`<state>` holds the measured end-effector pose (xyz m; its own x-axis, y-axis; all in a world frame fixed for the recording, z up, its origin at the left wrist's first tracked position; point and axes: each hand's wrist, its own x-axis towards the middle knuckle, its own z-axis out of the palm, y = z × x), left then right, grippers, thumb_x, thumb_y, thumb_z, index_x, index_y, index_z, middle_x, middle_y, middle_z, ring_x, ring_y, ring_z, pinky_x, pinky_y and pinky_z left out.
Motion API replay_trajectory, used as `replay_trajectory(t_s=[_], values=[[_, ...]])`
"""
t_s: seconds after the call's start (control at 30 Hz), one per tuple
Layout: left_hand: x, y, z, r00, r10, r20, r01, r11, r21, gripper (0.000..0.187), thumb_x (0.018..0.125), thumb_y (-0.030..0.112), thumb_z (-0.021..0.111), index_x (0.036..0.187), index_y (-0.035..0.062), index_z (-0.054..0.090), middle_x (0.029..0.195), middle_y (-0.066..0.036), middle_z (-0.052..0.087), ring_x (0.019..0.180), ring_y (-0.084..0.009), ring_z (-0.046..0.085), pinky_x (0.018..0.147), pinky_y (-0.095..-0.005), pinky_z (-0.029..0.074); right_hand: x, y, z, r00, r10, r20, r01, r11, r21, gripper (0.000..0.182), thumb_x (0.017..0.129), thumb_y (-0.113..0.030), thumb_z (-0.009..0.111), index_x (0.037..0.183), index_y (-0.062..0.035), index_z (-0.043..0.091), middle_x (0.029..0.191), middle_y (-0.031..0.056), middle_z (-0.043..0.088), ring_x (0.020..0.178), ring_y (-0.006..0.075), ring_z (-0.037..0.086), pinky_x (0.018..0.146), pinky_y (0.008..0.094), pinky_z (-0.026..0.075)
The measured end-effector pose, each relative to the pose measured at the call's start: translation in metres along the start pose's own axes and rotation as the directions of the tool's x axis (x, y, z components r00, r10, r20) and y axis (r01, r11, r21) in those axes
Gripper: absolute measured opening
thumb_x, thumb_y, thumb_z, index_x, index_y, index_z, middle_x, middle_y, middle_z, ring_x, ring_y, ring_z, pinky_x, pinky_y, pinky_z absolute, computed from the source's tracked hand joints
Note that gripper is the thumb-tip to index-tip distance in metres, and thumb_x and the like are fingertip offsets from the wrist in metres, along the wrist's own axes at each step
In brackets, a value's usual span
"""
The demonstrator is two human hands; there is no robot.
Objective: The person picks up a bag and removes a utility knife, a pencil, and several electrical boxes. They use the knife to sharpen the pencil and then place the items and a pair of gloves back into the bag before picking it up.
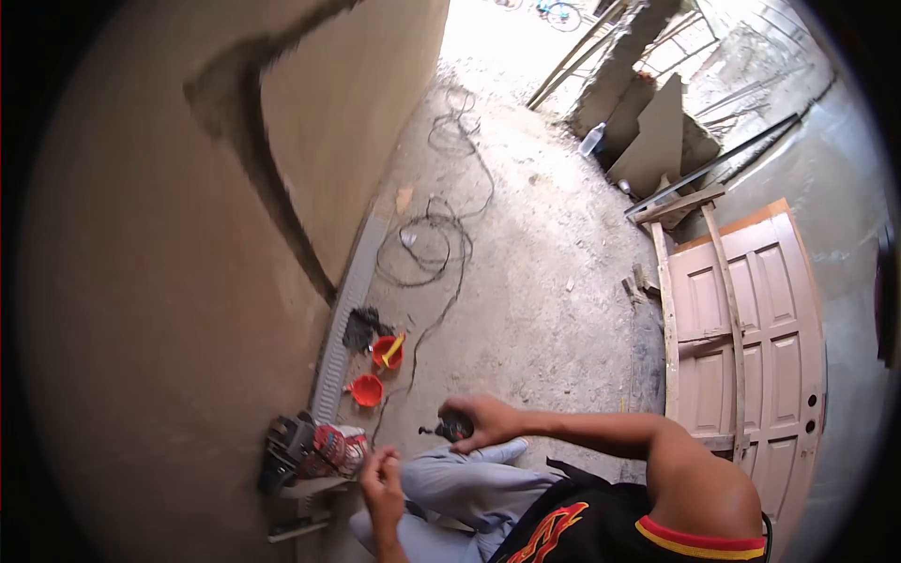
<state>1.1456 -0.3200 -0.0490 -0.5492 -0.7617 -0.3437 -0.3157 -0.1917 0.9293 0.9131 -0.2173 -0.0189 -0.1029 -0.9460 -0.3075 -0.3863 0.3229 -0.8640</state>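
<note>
My right hand (488, 418) is closed around a small, dark, rounded object (457, 426) with a short tip pointing left. Its exact kind cannot be made out. My left hand (382, 480) is raised just left of my knee, with the fingers curled together. Whatever may be between those fingers is too small to see. Close by my left hand stands a red and white bag (338, 450), with a black power tool (289, 452) beside it against the wall. Two orange bowls lie on the floor ahead: one plain bowl (367, 390) and another holding a yellow-handled tool (394, 350).
A black cable (436, 249) lies coiled along the floor. A grey perforated metal strip (355, 291) runs beside the plastered wall (328, 122). On the right, a panelled door (779, 300) lies behind a wooden frame (668, 310). A plastic bottle (591, 140) and boards are farther off.
</note>
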Motion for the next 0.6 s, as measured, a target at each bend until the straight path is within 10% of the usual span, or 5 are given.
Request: replay_trajectory(t_s=[0.27,0.6], values=[[-0.051,0.081,0.062,0.956,-0.105,0.272,0.161,0.967,-0.195,0.023,0.092,0.018,0.05,0.102,-0.0008,0.06,0.086,-0.004,0.061,0.074,-0.0121,0.059,0.067,-0.0242,0.048,-0.11,-0.103,-0.062,0.985,0.074,-0.157,-0.085,0.994,-0.062,0.058,0.066,-0.04,0.072,0.109,-0.0055,0.053,0.092,0.0175,0.06,0.085,0.0332,0.06,0.073,0.0393,0.048],[0.001,0.257,0.144,0.856,0.013,0.517,-0.149,0.964,0.222,0.019,0.085,0.003,0.05,0.096,-0.002,0.065,0.089,-0.008,0.066,0.081,-0.0134,0.062,0.072,-0.024,0.048,-0.201,-0.12,-0.153,0.89,0.123,-0.439,-0.129,0.991,0.016,0.059,0.067,-0.043,0.072,0.107,-0.0047,0.055,0.093,0.0167,0.062,0.086,0.0309,0.061,0.076,0.0378,0.049]])
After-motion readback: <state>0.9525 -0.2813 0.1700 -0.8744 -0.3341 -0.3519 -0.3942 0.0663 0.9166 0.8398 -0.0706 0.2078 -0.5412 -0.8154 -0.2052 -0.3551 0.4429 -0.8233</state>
